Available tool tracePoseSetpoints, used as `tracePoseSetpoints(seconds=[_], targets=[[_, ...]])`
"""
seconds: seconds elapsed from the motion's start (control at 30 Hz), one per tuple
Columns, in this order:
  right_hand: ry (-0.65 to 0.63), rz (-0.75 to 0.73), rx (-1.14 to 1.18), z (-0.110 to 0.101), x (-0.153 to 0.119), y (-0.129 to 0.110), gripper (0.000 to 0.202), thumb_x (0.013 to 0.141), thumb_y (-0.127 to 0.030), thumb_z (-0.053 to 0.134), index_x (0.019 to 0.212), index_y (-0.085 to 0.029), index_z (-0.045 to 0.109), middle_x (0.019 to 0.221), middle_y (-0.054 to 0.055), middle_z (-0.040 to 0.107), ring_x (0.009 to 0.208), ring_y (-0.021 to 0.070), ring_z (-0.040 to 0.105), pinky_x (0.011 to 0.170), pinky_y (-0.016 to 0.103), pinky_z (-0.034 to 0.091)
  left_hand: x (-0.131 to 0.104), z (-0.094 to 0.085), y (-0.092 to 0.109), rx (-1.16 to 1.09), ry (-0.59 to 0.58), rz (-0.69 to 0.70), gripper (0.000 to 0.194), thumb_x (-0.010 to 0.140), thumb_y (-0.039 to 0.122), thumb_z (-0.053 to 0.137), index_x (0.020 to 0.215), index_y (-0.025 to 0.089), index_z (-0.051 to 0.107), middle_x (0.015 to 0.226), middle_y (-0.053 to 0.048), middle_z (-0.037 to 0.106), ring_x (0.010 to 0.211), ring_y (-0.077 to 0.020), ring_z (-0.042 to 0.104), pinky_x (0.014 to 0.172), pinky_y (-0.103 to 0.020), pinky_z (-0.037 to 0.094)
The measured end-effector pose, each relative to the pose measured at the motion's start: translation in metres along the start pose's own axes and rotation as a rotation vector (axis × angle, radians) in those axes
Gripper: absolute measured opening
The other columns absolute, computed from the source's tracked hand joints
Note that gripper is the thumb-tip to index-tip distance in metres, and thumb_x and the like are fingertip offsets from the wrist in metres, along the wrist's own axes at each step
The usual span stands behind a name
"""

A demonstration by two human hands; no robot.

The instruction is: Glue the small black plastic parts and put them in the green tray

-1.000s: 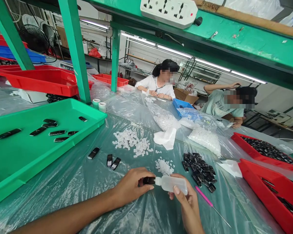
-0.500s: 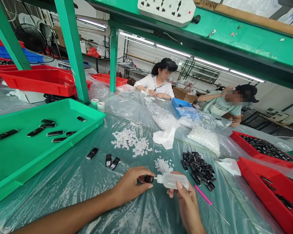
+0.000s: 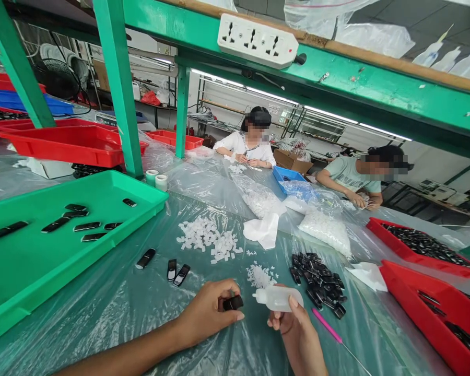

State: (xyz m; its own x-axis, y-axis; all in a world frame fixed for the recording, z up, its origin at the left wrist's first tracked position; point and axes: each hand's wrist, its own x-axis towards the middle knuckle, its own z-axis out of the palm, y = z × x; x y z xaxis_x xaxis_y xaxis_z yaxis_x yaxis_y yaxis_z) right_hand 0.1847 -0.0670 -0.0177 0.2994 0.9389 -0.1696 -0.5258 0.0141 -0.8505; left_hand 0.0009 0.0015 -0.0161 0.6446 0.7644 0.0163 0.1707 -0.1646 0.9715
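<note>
Left hand (image 3: 209,312) pinches a black cap (image 3: 233,302); right hand (image 3: 293,326) grips a bottle (image 3: 278,297) just right of it, near the table (image 3: 113,308) edge, nozzle pointing left

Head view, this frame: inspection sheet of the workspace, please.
Surface: table under clear plastic sheeting.
Job's things: small black part pinched in left hand; squeeze bottle in right hand, nozzle just clear of the part.
Clutter: white bits, black parts pile, pink pick, green tray, red trays.
Hands: both gripping.
Cables: nothing seen on the table; power strip overhead.
Surroundings: two people seated opposite.
</note>
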Motion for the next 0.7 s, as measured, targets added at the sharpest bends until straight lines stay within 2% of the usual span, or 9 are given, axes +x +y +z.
tracePoseSetpoints(seconds=[0.23, 0.4, 0.57, 0.63, 0.7], targets=[[-0.066, 0.026, 0.025, -0.003, 0.0, -0.001, 0.027, 0.081, -0.042, 0.058, 0.095, -0.02, 0.063, 0.056, -0.002, 0.053, 0.049, 0.0118, 0.047, 0.053, 0.028, 0.044, 0.002, -0.002, 0.004, -0.034, 0.012, 0.013, 0.016, 0.075, 0.027, 0.061, 0.084, 0.014, 0.061, 0.069, 0.001, 0.052, 0.06, -0.0107, 0.042, 0.053, -0.02, 0.031], [-0.088, 0.016, 0.043, -0.007, 0.003, 0.002, 0.028, 0.084, -0.04, 0.054, 0.098, -0.017, 0.062, 0.057, -0.002, 0.055, 0.049, 0.0113, 0.048, 0.055, 0.028, 0.045, 0.004, -0.004, 0.004, -0.083, 0.004, 0.014, 0.025, 0.08, 0.034, 0.057, 0.093, 0.014, 0.061, 0.074, -0.003, 0.058, 0.061, -0.0133, 0.052, 0.056, -0.021, 0.041], [-0.107, -0.044, 0.04, -0.002, 0.006, 0.002, 0.028, 0.081, -0.039, 0.057, 0.091, -0.014, 0.063, 0.056, -0.003, 0.054, 0.048, 0.0091, 0.047, 0.052, 0.024, 0.045, 0.007, -0.003, -0.009, -0.108, 0.05, -0.035, 0.039, 0.079, 0.044, 0.058, 0.109, 0.018, 0.06, 0.101, -0.007, 0.064, 0.083, -0.0215, 0.06, 0.073, -0.028, 0.051], [-0.084, -0.074, 0.034, 0.0, 0.009, 0.0, 0.03, 0.078, -0.041, 0.06, 0.088, -0.012, 0.063, 0.054, -0.002, 0.054, 0.045, 0.009, 0.047, 0.05, 0.024, 0.045, 0.011, -0.003, -0.018, -0.137, 0.046, -0.061, 0.045, 0.075, 0.049, 0.06, 0.11, 0.02, 0.061, 0.095, -0.005, 0.068, 0.083, -0.0232, 0.063, 0.078, -0.032, 0.052], [-0.074, -0.089, 0.027, 0.001, 0.013, -0.002, 0.034, 0.076, -0.044, 0.06, 0.086, -0.011, 0.064, 0.053, -0.002, 0.053, 0.042, 0.0088, 0.046, 0.048, 0.024, 0.045, 0.015, -0.004, -0.026, -0.159, 0.08, -0.073, 0.047, 0.07, 0.053, 0.064, 0.106, 0.022, 0.064, 0.098, -0.004, 0.068, 0.088, -0.0259, 0.064, 0.08, -0.033, 0.053]])
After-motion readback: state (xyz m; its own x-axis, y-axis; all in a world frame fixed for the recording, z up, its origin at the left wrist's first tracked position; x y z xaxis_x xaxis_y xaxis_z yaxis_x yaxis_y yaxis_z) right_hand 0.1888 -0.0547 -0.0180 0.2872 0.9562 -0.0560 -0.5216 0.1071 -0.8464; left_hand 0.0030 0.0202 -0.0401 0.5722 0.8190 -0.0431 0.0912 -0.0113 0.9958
